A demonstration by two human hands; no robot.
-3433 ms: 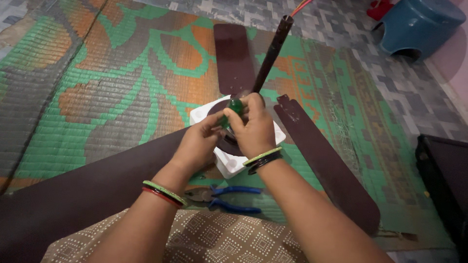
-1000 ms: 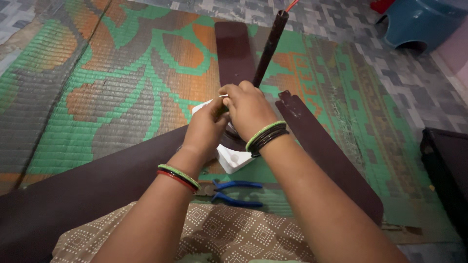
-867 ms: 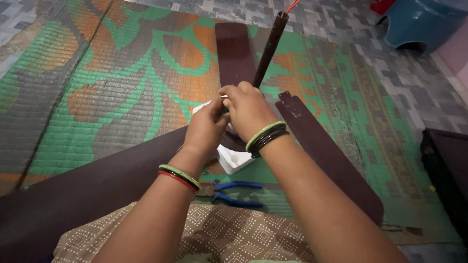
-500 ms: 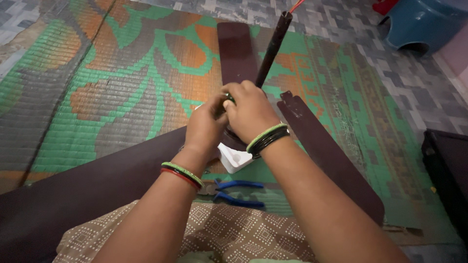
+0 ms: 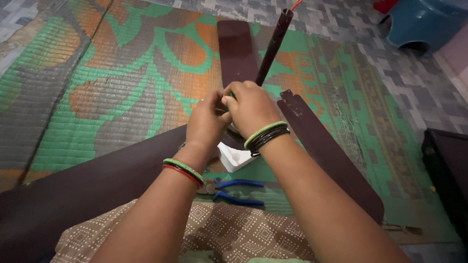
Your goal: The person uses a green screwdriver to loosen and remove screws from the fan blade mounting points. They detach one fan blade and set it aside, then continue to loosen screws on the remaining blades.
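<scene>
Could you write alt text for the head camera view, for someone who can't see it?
Both hands, left hand and right hand, close around a green-handled tool over a dark ceiling fan lying on a woven mat. Blue-handled pliers lie nearer the person.

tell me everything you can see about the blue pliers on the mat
The pliers lie flat on the green patterned mat, just in front of the person's brown patterned clothing and below the white block. Two blue-sleeved handles point right, spread slightly apart. The dark metal head points left and is partly hidden under the left forearm, so the jaws' state cannot be told. Neither the left hand nor the right hand touches them.
</scene>
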